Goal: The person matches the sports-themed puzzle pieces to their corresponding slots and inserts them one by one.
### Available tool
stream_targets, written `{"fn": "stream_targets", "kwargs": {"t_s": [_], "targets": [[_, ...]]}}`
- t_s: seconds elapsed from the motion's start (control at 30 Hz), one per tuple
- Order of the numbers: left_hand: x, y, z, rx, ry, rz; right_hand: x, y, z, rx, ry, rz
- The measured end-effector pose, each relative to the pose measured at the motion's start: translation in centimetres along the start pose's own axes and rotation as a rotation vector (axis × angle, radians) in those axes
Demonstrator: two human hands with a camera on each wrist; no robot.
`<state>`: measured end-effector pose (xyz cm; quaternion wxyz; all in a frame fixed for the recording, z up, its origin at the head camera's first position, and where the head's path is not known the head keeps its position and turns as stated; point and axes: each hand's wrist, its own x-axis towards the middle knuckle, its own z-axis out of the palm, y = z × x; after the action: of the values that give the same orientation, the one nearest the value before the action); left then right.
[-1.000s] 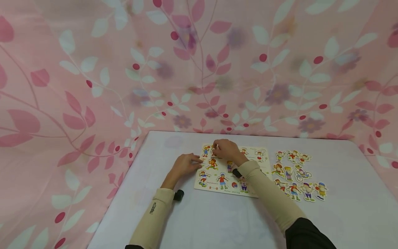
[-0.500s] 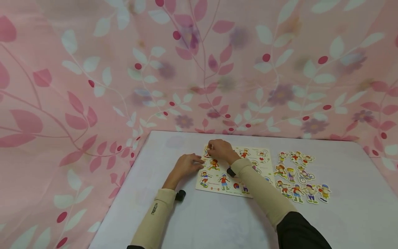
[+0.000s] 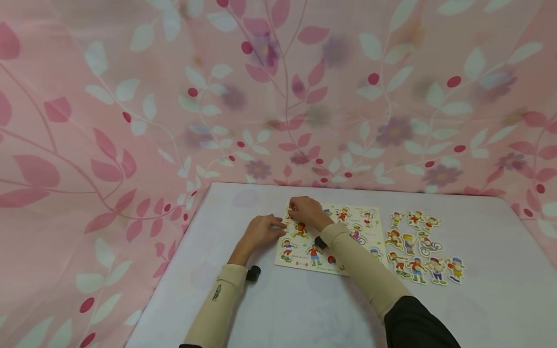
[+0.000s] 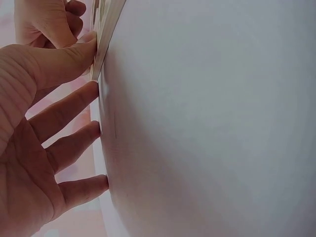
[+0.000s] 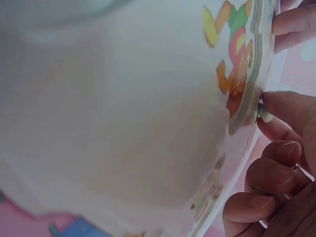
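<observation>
A cream puzzle board (image 3: 373,238) printed with cartoon children at sports lies on the table. My left hand (image 3: 261,232) is at its left edge; in the left wrist view the thumb (image 4: 74,61) touches the board's edge and the other fingers are spread, tips on the white tabletop. Over the board's upper left corner is my right hand (image 3: 308,212). In the right wrist view its thumb and index finger pinch a small pale puzzle piece (image 5: 265,114), mostly hidden, at the board. The other fingers of that hand are curled. A runner figure (image 3: 300,230) lies just below it.
Several loose cut-out child figures (image 3: 409,244) lie in rows to the right of the board. The table (image 3: 300,309) has a white cover. Behind it hangs a pink floral curtain (image 3: 261,111). My right forearm (image 3: 365,266) crosses the board's lower right part.
My right hand has moved left along the board's top row to the upper left corner, then nearly stopped. The left hand keeps its place at the board's edge. The view has shifted slightly.
</observation>
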<state>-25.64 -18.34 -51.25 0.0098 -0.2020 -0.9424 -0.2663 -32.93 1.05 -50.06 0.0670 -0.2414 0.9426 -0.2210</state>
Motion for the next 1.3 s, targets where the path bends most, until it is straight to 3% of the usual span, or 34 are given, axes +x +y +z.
{"fn": "stream_targets", "kwargs": {"t_s": [0.43,0.77,1.3], "targets": [[0.1,0.2,-0.1,0.017,-0.013,-0.028,-1.9,-0.1,-1.6,0.01,0.024,0.03],[0.2,0.0,0.1,0.028,-0.019,-0.033,-5.2,0.4,-3.5,-0.028,0.099,-0.02],[0.0,0.1,0.1,-0.015,0.001,-0.029,-10.4,3.3,-5.9,-0.05,0.16,0.017]]}}
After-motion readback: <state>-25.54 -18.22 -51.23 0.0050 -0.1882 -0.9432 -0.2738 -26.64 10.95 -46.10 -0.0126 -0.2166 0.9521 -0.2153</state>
